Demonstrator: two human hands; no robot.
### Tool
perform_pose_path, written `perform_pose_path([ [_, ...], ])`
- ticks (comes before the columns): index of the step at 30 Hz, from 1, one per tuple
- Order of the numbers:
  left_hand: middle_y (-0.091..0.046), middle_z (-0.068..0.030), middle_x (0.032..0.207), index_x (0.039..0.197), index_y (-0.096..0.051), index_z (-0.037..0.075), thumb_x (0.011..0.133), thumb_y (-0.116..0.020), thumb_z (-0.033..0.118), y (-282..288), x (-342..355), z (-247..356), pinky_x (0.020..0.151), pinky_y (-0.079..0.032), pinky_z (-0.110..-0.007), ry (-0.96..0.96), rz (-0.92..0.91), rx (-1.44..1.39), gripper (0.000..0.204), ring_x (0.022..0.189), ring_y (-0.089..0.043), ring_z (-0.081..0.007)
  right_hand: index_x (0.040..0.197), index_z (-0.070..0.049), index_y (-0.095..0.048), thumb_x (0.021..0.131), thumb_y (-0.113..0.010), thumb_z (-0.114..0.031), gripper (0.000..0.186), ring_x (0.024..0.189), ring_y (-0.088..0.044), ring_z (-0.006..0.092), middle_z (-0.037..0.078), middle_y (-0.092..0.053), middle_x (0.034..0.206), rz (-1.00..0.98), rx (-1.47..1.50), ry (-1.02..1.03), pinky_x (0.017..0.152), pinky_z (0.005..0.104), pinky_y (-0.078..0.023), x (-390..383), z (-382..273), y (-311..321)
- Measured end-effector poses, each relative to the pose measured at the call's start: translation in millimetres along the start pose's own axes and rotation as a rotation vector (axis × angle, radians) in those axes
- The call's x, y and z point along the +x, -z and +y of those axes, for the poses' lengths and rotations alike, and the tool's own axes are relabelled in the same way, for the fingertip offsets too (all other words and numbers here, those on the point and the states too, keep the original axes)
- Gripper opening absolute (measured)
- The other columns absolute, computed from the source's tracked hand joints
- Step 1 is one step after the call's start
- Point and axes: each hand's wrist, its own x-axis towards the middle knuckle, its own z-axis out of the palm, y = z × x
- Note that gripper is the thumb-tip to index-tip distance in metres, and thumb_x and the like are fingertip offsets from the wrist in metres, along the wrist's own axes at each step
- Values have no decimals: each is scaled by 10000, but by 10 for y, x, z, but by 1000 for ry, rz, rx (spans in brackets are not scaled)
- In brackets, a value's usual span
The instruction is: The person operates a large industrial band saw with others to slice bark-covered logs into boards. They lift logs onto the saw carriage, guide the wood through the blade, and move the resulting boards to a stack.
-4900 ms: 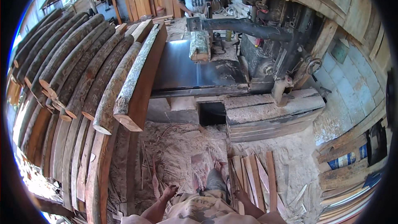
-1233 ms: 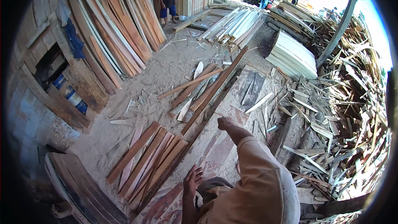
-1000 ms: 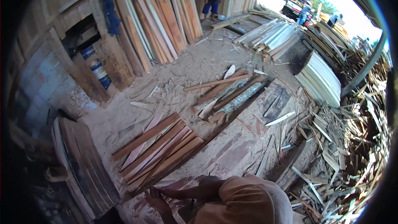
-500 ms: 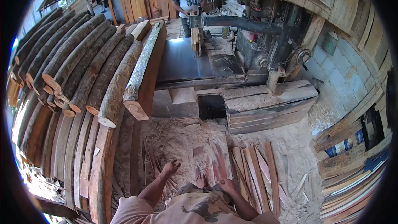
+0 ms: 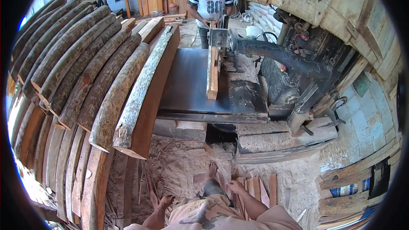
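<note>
My left hand [image 5: 166,200] hangs low at my side with nothing in it, its fingers loosely apart. Over the offcuts on the ground is my right hand [image 5: 234,186], its fingers curled in and no object showing in it. Neither hand touches the wood or the machine. Ahead, a sawn wood piece [image 5: 212,76] lies on the dark metal saw table [image 5: 183,81], under the guide of a large band saw [image 5: 285,55]. A person [image 5: 208,6] in a white shirt with dark striped sleeves stands at the table's far side, near that piece's far end.
Bark-covered logs [image 5: 115,96] are stacked at the left, with a squared beam [image 5: 147,98] nearest the saw table. A sawdust-covered wooden box [image 5: 285,138] stands below the machine. Offcut strips [image 5: 272,189] lie on the dusty ground; more boards [image 5: 347,206] are piled at the right.
My view has moved closer to the saw table, and one foot has stepped forward. My left hand has swung back toward my body. The wood piece now reaches farther toward me on the table.
</note>
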Motion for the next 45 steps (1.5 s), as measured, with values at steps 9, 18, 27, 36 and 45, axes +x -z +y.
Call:
perform_pose_path([
  [9, -533, -150, 1187, 1342, -353, 100, 852, -518, 474, -495, 602, 4137, 896, -404, -390, -424, -38, -245, 638, 1048, -545, -239, 1225, -66, -458, 877, -487, -454, 521, 834, -607, 170, 90, -598, 1029, 100, 689, 215, 703, 321, -510, 1171, -2494, 1804],
  [18, -406, -141, 1323, 1419, -171, 259, 842, -537, 478, -736, 132, 4272, 907, -406, -426, -375, -242, -281, 718, 1166, -429, -284, 1384, -120, -254, 799, -477, -622, 803, 1210, -393, 303, 156, -367, 1339, -186, 816, 199, 959, 395, -355, 267, -2454, 1587],
  [27, -408, -116, 1333, 1420, -163, 258, 829, -565, 478, -1023, -772, 3143, 910, -395, -424, -374, -264, -370, 748, 1157, -430, -272, 1332, -102, -348, 836, -515, -530, 676, 962, -527, 179, 95, -494, 1178, -169, 885, 273, 814, 329, -458, -737, -1705, 600],
  [36, -398, -84, 1346, 1423, -138, 265, 857, -548, 427, -1251, -1817, 1848, 900, -392, -397, -341, -298, -349, 717, 1153, -424, -227, 1405, -148, -231, 874, -453, -511, 680, 1008, -529, 206, 112, -477, 1236, -177, 875, 358, 825, 306, -457, -2048, -1075, -228],
  [45, -463, -87, 1259, 1425, -140, 250, 862, -556, 403, -1475, -2754, 692, 880, -403, -390, -311, -293, -325, 717, 1068, -462, -200, 1353, -93, -327, 853, -483, -532, 683, 961, -534, 180, 104, -523, 1134, -102, 872, 356, 827, 315, -455, -3215, -468, -1047],
])
